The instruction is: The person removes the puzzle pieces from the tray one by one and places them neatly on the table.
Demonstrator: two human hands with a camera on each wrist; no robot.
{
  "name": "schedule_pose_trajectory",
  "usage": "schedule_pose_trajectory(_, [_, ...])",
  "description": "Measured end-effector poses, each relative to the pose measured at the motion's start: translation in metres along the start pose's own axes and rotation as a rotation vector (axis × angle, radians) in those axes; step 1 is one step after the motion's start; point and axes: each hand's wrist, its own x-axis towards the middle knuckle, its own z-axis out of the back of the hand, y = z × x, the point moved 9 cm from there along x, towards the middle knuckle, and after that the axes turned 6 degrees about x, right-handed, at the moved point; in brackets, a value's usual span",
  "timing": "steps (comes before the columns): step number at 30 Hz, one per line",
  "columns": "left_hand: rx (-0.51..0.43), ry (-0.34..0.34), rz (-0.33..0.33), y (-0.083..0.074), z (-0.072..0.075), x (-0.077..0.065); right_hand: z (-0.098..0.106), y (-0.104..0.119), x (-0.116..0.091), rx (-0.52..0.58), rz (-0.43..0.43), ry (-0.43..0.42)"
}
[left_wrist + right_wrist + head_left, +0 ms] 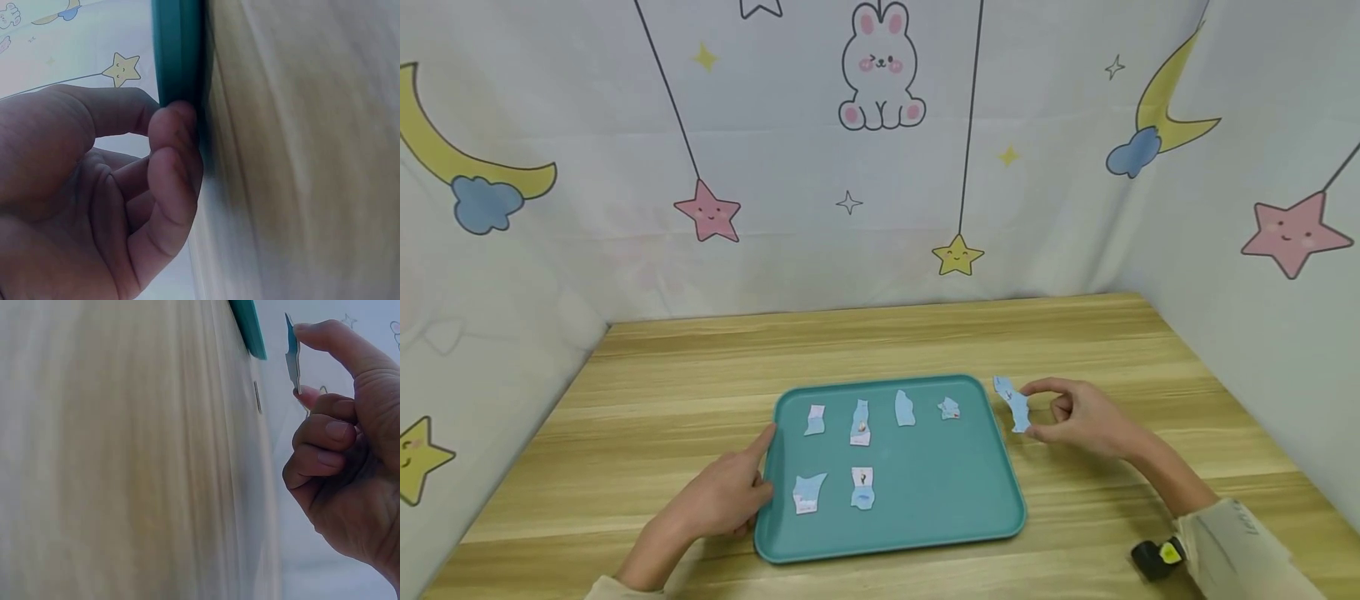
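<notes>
My right hand pinches an irregular light-blue picture piece between thumb and index finger, just past the tray's right edge. Seen edge-on in the right wrist view, that piece is thin and upright, and the other fingers curl toward the palm. At the left rim of the green tray, my left hand holds the edge, its index finger stretched along it. The left wrist view has thumb and bent fingertips against the tray's side. Several similar blue, white and pink pieces lie apart in the tray.
The tray lies on a wood-grain table. White cloth walls with cartoon stars, moons and a rabbit enclose it at the back and sides. A black-and-yellow device is by the right sleeve. A thin sliver shows beyond the tray corner.
</notes>
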Motion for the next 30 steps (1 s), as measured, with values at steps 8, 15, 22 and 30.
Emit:
schedule_pose_trajectory(8, [-0.003,-0.001,0.011,0.0,0.0,-0.001,0.01,-0.01,0.001,0.002,-0.022,0.014])
schedule_pose_trajectory(15, [-0.006,-0.007,0.003,0.001,0.0,0.0,0.019,-0.019,0.007,-0.014,-0.045,0.017])
schedule_pose_trajectory(22, [-0.01,-0.004,0.012,0.001,-0.001,0.0,0.026,-0.025,0.011,-0.009,-0.053,0.016])
schedule_pose_trajectory(30, [-0.014,-0.002,0.017,0.002,-0.001,0.001,0.035,-0.034,0.019,-0.019,-0.084,-0.007])
